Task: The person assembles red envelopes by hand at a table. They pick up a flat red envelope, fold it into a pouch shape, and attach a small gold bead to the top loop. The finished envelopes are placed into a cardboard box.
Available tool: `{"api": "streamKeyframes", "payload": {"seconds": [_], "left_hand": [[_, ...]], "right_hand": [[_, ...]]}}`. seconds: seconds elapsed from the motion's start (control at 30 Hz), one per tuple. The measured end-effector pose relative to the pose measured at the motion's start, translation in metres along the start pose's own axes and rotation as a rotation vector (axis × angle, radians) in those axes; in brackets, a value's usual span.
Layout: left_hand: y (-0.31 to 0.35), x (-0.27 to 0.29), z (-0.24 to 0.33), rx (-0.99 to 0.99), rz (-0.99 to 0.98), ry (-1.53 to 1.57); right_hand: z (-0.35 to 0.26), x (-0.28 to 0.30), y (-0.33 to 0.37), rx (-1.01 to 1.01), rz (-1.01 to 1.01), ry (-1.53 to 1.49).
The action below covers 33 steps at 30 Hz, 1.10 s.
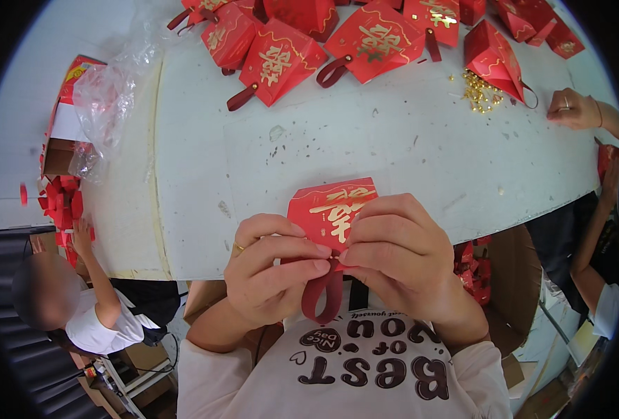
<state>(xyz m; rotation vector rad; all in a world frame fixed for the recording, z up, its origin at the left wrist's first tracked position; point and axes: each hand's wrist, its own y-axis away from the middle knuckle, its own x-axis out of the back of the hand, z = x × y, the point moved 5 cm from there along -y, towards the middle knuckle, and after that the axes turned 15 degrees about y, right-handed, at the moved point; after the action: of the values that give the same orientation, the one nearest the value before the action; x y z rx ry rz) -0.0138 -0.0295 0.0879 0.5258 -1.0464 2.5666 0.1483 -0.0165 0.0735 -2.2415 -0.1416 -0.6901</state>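
Just past the table's near edge I hold a small red gift box (322, 211) with gold lettering, its narrow end toward me. A dark red ribbon loop (312, 304) hangs from that end. My left hand (264, 269) is closed, its fingertips pinching where the ribbon meets the box. My right hand (407, 255) is closed too, gripping the box's right side, with thumb and fingertips meeting the left ones at the same spot. Whatever small piece lies between the fingertips is mostly hidden.
Several finished-looking red boxes (376, 45) with ribbon loops lie along the far side. Small gold fasteners (482, 92) are piled at the far right, near another person's hand (573, 109). Clear plastic wrap (114, 98) lies left. A person (100, 314) reaches toward red pieces there.
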Motion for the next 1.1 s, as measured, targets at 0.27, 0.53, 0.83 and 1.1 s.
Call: {"api": "streamKeyframes", "payload": {"seconds": [0.27, 0.53, 0.83, 1.1], "left_hand": [[0.000, -0.003, -0.026, 0.287, 0.197, 0.467], [-0.030, -0.002, -0.025, 0.285, 0.054, 0.466], [-0.049, -0.010, -0.012, 0.441, -0.128, 0.653], [-0.088, 0.011, -0.085, 0.385, 0.186, 0.266]], "right_hand": [[0.004, 0.001, -0.013, -0.047, -0.024, 0.038], [0.023, -0.004, -0.014, -0.262, -0.034, -0.148], [0.020, 0.004, -0.003, -0.267, -0.124, 0.024], [-0.025, 0.163, 0.107, -0.486, -0.061, 0.477]]}}
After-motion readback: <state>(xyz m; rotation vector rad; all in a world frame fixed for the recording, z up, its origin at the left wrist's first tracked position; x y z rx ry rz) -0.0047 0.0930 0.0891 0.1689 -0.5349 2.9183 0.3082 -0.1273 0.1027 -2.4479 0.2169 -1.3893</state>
